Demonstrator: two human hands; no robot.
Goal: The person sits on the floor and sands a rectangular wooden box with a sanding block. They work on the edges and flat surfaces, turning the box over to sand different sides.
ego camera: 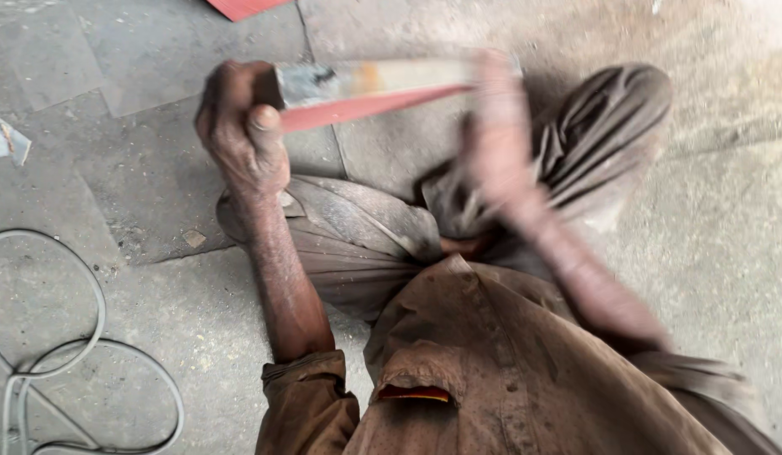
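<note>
I sit on a concrete floor with my knees bent in front of me. My left hand [243, 126] grips the left end of a long flat metal piece [366, 88], grey on its face with a red edge, held level above my knees. My right hand [496, 126] is blurred by motion and lies against the right part of the same piece; its fingers cannot be made out clearly. My brown shirt and grey trousers fill the lower middle of the view.
A grey cable [88, 337] loops on the floor at the lower left. A red sheet corner [239, 7] shows at the top edge. A scrap of pale material [3, 139] lies at the far left. Cracked concrete slabs [728, 253] surround me.
</note>
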